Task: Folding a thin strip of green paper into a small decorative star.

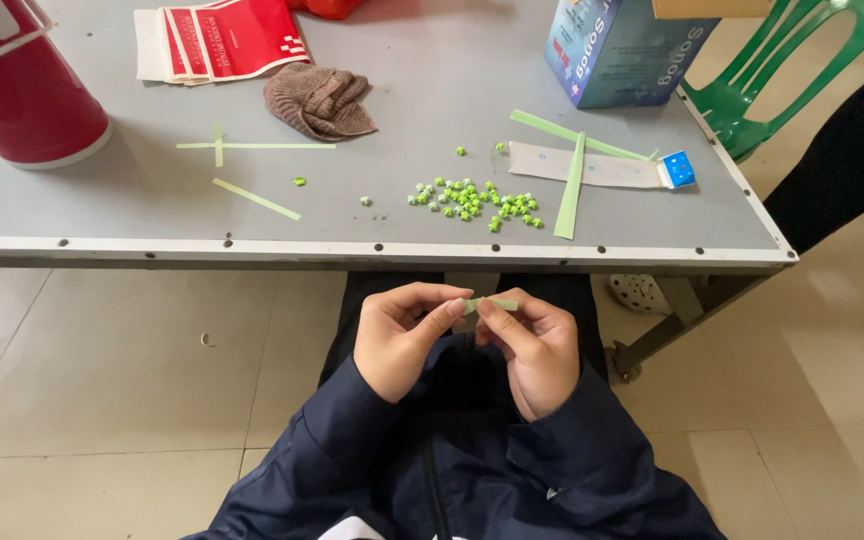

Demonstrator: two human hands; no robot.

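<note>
Below the front edge of the grey table (372, 250), over my lap, both hands pinch one pale green paper strip (489, 304). My left hand (404, 338) grips its left end between thumb and forefinger. My right hand (537, 350) holds the other end, thumb on top. On the table above lies a cluster of several tiny folded green paper pieces (472, 200). Loose green strips lie nearby: one (571, 186) to the right of the cluster and others (255, 198) to the left.
A red cylindrical container (17, 85) stands at the far left. Red-and-white leaflets (222, 40), a brown knitted cloth (320, 100), a blue box (622, 50) and a beige paper sleeve with a blue tip (602, 167) lie on the table. A green plastic chair (782, 60) stands at right.
</note>
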